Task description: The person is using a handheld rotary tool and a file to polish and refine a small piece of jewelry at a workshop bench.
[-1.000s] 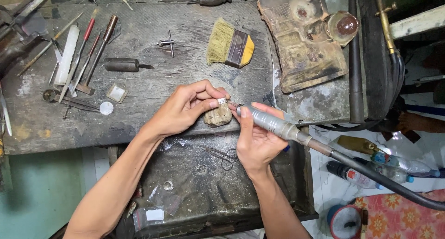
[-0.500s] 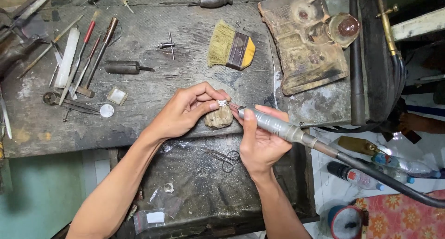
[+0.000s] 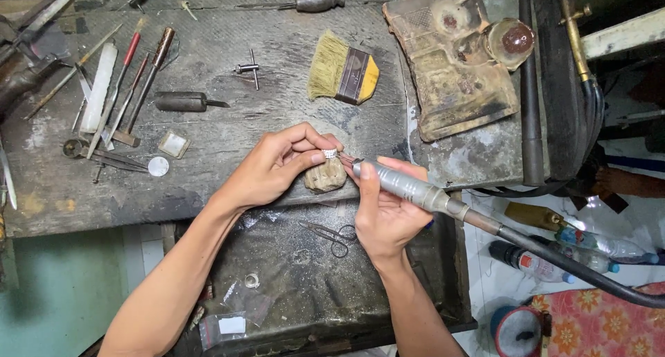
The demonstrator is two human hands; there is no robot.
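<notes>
Scarred and dusty, the dark bench [image 3: 228, 184] carries a yellow-handled brush [image 3: 344, 73] behind the left hand [image 3: 273, 166], whose fingers are clamped on a small silver ring [image 3: 330, 153] over a worn peg [image 3: 325, 177], while the right hand [image 3: 384, 211] grips a grey rotary handpiece [image 3: 405, 184] touching it

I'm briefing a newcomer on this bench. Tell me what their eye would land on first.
At the centre, the left hand pinches a small silvery ring against a worn bench peg, while the right hand holds a grey rotary handpiece with its tip at the ring. Behind them lies a yellow-handled brush; hand tools crowd the bench's left end.
</notes>
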